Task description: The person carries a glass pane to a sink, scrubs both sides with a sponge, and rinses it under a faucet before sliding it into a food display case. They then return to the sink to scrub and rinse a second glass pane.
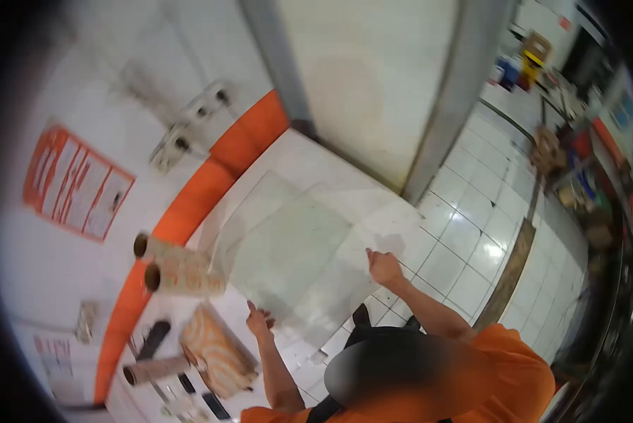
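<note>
– Now, both bare hands are working at the clear rectangular glass sheet (pixel 288 254), which is lying flat on the white counter (pixel 309 161) in the middle of the frame.

– And the left hand (pixel 260 322)?

– It is sitting at the sheet's lower-left edge, just left of centre. One finger is sticking up towards the glass and the others are curling in loosely. Whether they are clamping the edge, I cannot tell.

– How is the right hand (pixel 385 268) looking?

– It is resting at the sheet's right corner, right of centre, with the fingers bunching together and the thumb pointing out over the glass. Pinching or only pressing, I cannot tell from here.

– What is lying around the sheet?

– Left of it, two patterned rolls with brown cardboard cores (pixel 179 271) are lying side by side, just beside the glass edge. Below them, at lower left, an orange-and-white patterned flat packet (pixel 217 356) is lying near the left hand, with a third pale roll (pixel 154 370) and a black cylinder (pixel 153 340) further left.

– And the backdrop?

– A broad orange stripe (pixel 189 204) is running along the white wall. An orange-and-white poster (pixel 76 183) is hanging at the left, and white wall sockets (pixel 189 127) are sitting at upper left. White floor tiles (pixel 471 240) are filling the right, and cluttered shelves (pixel 577 176) are crowding the far upper right, too blurred to read.
</note>
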`<state>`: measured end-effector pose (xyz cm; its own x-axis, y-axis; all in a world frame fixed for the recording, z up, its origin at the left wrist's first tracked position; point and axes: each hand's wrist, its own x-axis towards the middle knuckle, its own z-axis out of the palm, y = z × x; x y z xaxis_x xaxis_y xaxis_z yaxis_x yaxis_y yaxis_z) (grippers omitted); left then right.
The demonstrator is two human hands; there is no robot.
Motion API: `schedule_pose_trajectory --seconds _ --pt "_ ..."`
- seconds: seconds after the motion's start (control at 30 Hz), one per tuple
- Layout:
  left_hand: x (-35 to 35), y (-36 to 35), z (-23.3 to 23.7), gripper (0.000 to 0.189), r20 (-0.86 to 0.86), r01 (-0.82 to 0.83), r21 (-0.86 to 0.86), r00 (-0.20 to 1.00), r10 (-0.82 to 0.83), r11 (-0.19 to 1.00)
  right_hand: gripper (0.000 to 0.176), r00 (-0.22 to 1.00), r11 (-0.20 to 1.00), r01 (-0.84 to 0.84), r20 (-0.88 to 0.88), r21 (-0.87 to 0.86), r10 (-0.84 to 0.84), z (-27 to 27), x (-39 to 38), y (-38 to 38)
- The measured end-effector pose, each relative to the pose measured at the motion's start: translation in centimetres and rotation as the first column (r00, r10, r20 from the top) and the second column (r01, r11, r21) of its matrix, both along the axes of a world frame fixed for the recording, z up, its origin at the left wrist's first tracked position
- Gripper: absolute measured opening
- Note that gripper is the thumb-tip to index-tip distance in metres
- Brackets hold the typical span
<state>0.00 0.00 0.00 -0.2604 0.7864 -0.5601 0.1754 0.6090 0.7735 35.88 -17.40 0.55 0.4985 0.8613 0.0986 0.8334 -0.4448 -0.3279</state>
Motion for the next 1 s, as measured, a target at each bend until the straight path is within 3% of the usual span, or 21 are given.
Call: schedule_pose_trajectory --seconds 0.07,0.1,0.2,0.3,0.4,0.47,0.73,0.8,1.0 --pt "-0.5 0.9 2.9 0.073 -0.197 0.045 0.054 0.980 -0.033 0.998 0.048 0.952 0.983 0.180 -0.258 0.042 -0.164 1.5 -2.6 1.2" --pt "4.1 -4.8 3.0 0.072 -0.179 0.057 0.103 0.983 -0.037 0.993 0.048 0.953 0.974 0.215 -0.232 0.067 -0.194 2.6 2.0 -4.8" --pt "3.2 -9.2 4.9 0.072 -0.206 0.083 0.214 0.978 -0.038 0.973 0.049 0.926 0.966 0.209 -0.349 0.152 -0.146 3.5 1.3 -9.4" --pt "4.6 -14.3 7.8 0.071 -0.247 0.086 0.253 0.969 -0.022 0.964 0.045 0.944 0.959 0.175 -0.315 0.222 -0.100 5.1 1.3 -16.5" --pt "7.0 -20.2 11.2 0.068 -0.416 0.116 0.227 0.909 -0.012 0.967 0.042 0.914 0.944 0.240 -0.380 0.226 -0.141 6.8 1.2 -23.5" --pt "9.4 -23.5 12.0 0.067 -0.396 0.132 0.269 0.918 -0.015 0.954 0.039 0.870 0.876 0.376 -0.440 0.302 -0.222 7.5 2.2 -28.6" --pt "24.9 -33.2 17.4 0.054 -0.202 0.228 0.428 0.967 -0.153 0.874 0.037 0.799 0.711 0.588 -0.418 0.387 -0.433 9.2 10.2 -42.8" --pt "28.6 -34.6 18.9 0.052 -0.236 0.362 0.392 0.928 -0.288 0.846 0.041 0.777 0.618 0.630 -0.380 0.471 -0.502 9.6 12.7 -45.0" --pt "40.2 -37.6 20.5 0.040 -0.148 0.468 0.439 0.879 -0.452 0.767 0.048 0.681 0.555 0.732 -0.382 0.395 -0.625 12.2 21.5 -50.5"
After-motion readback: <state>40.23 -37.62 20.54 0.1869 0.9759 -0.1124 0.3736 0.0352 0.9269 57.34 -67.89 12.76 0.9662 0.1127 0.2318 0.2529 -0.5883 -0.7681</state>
